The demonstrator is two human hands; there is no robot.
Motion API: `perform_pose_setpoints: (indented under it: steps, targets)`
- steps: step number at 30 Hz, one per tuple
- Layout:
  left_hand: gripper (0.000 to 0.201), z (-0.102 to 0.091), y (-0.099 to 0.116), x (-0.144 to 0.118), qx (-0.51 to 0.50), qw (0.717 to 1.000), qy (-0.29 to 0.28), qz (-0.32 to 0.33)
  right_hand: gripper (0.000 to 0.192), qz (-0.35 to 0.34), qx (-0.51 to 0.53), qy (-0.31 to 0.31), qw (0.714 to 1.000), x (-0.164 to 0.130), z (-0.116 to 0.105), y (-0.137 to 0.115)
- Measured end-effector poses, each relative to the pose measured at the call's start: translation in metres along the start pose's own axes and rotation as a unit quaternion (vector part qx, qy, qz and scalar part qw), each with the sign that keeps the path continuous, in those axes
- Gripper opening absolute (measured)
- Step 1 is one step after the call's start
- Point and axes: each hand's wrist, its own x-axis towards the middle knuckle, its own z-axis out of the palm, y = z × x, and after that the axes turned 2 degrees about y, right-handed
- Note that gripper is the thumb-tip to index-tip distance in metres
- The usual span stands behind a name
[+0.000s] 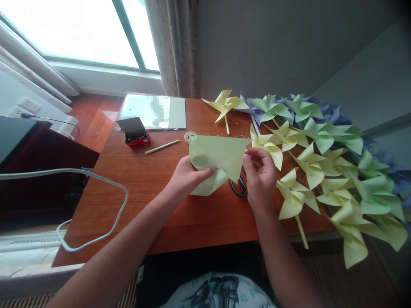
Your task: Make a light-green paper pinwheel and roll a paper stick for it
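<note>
My left hand (194,173) grips a pale yellow sheet of paper (221,152), thumb on its near side and fingers hidden beneath. The sheet is partly cut and curled, with one flap bent down and a pointed corner at its right. Beside its right edge, my right hand (260,171) has thumb and fingertips drawn together; what they pinch is too small to make out. Black-handled scissors (238,188) lie on the table just below the paper, their blades hidden. Behind the sheet sits a white ring-shaped spool (190,137), partly covered.
Finished paper pinwheels (293,194) in yellow, green and blue crowd the table's right side. Another yellow pinwheel (224,105) lies at the back. To the left are an open red box (138,139), a rolled paper stick (162,146), a plastic-covered paper pack (154,112) and a white cable (123,205).
</note>
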Motion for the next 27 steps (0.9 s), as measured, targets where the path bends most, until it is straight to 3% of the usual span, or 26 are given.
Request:
perform_pose_setpoints:
  steps: [4,8,27]
  targets:
    - [0.030,0.001,0.001,-0.001,-0.004,1.000,-0.015,-0.012,0.029,0.010,0.063,0.003,0.998,0.004,0.000,0.005]
    - [0.030,-0.002,-0.001,0.001,-0.012,1.000,-0.008,-0.009,0.025,0.000,0.080,0.023,0.997,0.002,0.000,0.004]
    - [0.026,-0.001,0.000,0.003,0.011,0.999,0.033,-0.002,0.014,-0.088,0.051,0.016,0.995,-0.004,-0.001,-0.007]
